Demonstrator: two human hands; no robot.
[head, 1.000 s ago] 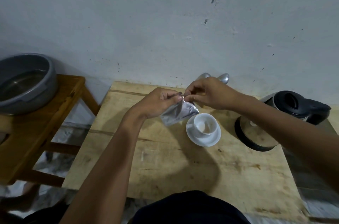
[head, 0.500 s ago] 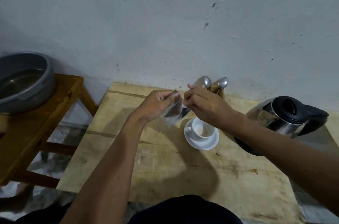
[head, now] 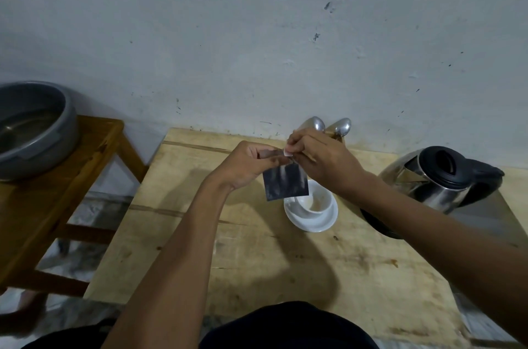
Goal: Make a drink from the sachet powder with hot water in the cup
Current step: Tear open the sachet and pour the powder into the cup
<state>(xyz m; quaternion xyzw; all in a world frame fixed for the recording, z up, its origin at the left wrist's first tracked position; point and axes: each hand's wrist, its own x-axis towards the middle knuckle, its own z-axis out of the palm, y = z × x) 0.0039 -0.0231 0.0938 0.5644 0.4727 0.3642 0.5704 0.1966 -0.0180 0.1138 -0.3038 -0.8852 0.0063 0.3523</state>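
Note:
A dark foil sachet (head: 285, 182) hangs upright above the table, just left of and over a white cup (head: 315, 201) that stands on a white saucer (head: 313, 221). My left hand (head: 251, 164) pinches the sachet's top left corner. My right hand (head: 323, 161) pinches the top right corner, where a small pale torn tab shows between the fingers. The cup's inside looks pale; I cannot tell if powder lies in it. A steel kettle (head: 440, 177) with a black lid and handle stands at the right of the cup.
Two metal spoons (head: 331, 127) lean against the wall behind my hands. The wooden table (head: 257, 257) runs to the wall. At left a grey basin (head: 31, 128) sits on a wooden stool (head: 85, 165), with a gap to the table.
The sachet has swung from tilted to hanging straight down over the cup's left rim. My right hand has pulled slightly right at the top edge, and a pale torn tab now shows.

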